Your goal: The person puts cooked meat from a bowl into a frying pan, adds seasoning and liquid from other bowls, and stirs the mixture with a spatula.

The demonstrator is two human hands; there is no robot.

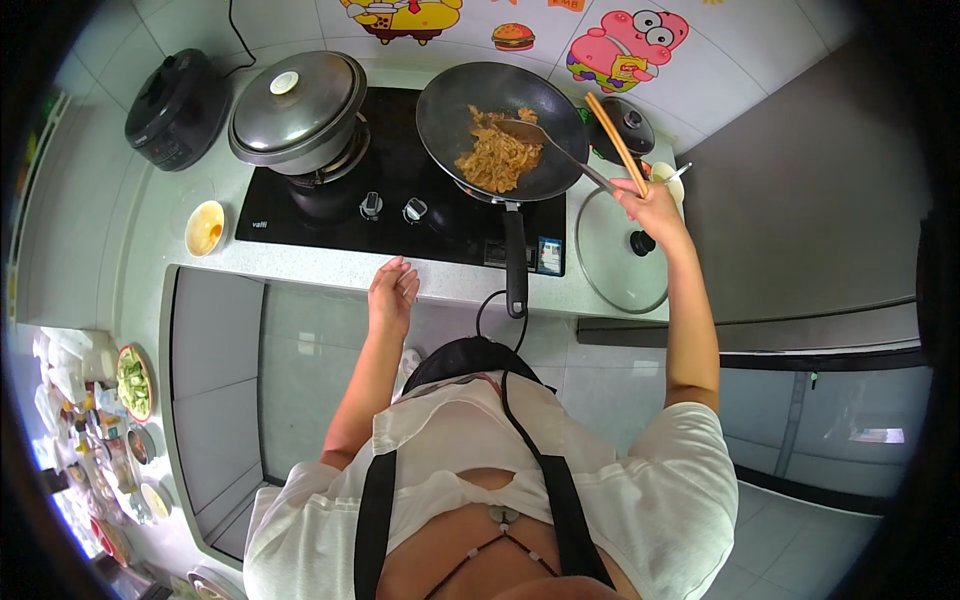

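Slanting forward-left from right hand [652, 212] into wok [445, 115] — the spatula [530, 134].

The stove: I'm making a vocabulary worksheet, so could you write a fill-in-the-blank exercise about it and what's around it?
The right hand holds a spatula and a pair of ____.
The lidded pot stands to the ____ of the wok.
The transparent, round ____ has a black knob.

Missing words: chopsticks; left; lid.

Free passage above the hob [393, 160] between pot [300, 115] and wok [445, 120], long handle [515, 258] an obstacle in front.
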